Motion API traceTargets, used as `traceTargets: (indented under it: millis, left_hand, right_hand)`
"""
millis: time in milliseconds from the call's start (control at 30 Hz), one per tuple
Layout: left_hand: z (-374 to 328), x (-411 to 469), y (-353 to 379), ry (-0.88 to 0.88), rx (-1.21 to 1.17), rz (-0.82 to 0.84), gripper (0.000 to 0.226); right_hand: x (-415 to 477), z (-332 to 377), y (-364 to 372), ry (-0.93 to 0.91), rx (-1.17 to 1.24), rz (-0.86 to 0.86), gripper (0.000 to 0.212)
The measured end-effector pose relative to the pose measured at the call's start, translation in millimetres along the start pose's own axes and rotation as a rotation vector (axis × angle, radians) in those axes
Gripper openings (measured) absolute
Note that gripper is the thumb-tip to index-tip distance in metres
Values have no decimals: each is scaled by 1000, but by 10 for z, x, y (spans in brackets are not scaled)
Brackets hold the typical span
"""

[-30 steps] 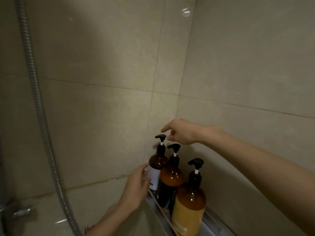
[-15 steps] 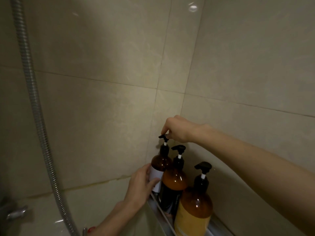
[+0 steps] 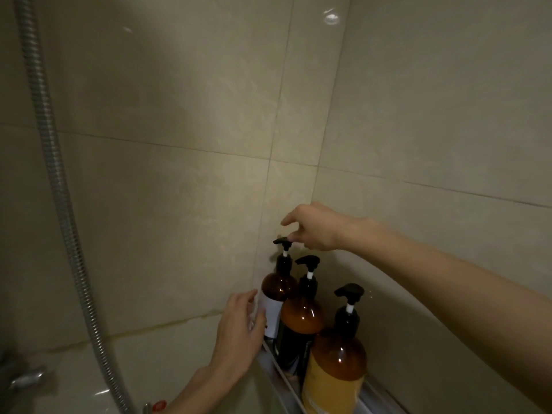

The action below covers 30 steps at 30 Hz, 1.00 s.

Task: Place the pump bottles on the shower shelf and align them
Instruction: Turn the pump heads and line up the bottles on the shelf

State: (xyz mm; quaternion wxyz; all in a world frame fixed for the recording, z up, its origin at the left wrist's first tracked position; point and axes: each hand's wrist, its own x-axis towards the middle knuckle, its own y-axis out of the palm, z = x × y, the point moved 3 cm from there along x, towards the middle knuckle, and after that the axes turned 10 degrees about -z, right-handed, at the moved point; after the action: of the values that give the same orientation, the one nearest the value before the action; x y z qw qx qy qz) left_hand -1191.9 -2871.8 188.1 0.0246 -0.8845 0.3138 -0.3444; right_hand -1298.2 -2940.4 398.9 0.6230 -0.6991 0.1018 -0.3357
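Observation:
Three amber pump bottles stand in a row on the metal shower shelf (image 3: 270, 358) along the right wall. The far bottle (image 3: 273, 297) has a white label, the middle bottle (image 3: 300, 321) a dark label, the near bottle (image 3: 334, 372) a yellow label. My right hand (image 3: 313, 227) pinches the back of the far bottle's black pump head (image 3: 282, 242), whose nozzle points left. My left hand (image 3: 239, 333) wraps loosely around the far bottle's body, with its fingers on the white label.
A metal shower hose (image 3: 56, 180) hangs down the left side. A chrome tap fitting (image 3: 25, 379) shows at the lower left. Beige tiled walls meet in a corner just behind the far bottle.
My right hand came down from above the far bottle and took hold of its pump head. My left hand stayed on that bottle's body. The view shifted slightly left.

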Motion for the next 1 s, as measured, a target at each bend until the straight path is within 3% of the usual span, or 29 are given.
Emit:
traceTargets:
  millis: [100,300,433,533,667,1000]
  left_hand:
    - [-73,-162,10,14,-104,102,41]
    - [-266,-303,120,-88,-275,417,61]
    - [-232,-298,159,-175,-213,301,85]
    - [-227,-347,189,-133,-142,218,82]
    - [-156,-356,158,-84,-88,232,92]
    - [-233,-231,166,-38,-167,293,77]
  right_hand:
    - [-148,-30,-130,29,64,63,29]
    - [-351,-49,-181,63,107,263,30]
    - [-358,-48,-66,58,57,193,29]
    - [-352,-49,-36,59,69,145,25]
    - [-356,-67,-17,62,83,111,23]
    - [-369,-103,-4,22,107,84,23]
